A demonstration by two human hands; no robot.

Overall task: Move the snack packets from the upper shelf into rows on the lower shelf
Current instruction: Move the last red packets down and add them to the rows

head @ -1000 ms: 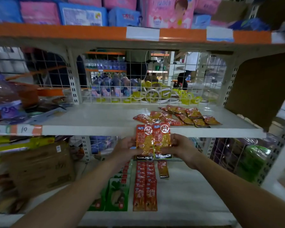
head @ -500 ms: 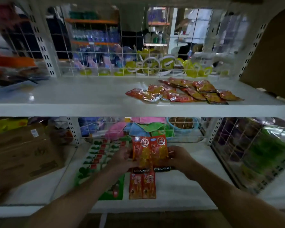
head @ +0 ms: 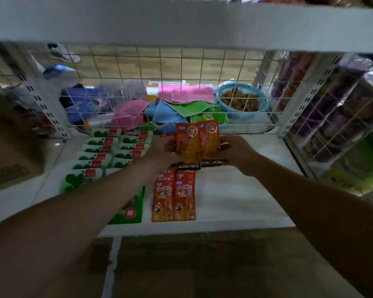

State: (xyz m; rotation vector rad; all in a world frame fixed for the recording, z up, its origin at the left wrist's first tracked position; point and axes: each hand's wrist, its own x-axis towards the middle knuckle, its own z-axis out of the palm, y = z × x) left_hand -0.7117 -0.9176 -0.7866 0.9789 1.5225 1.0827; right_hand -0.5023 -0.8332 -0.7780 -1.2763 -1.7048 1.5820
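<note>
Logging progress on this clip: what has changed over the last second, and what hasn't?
The left hand and right hand have carried the two held packets down from the front edge of the upper shelf to the lower shelf, over the back of the orange rows. Nothing let go. The view tilted down with them. Unchanged: both hands' grip on the pair, the orange rows, the green packets.

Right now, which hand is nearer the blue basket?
Right. The right hand grips the right edge of the orange packets, in front and just left of the blue basket; the left hand grips their left edge, farther left.
</note>
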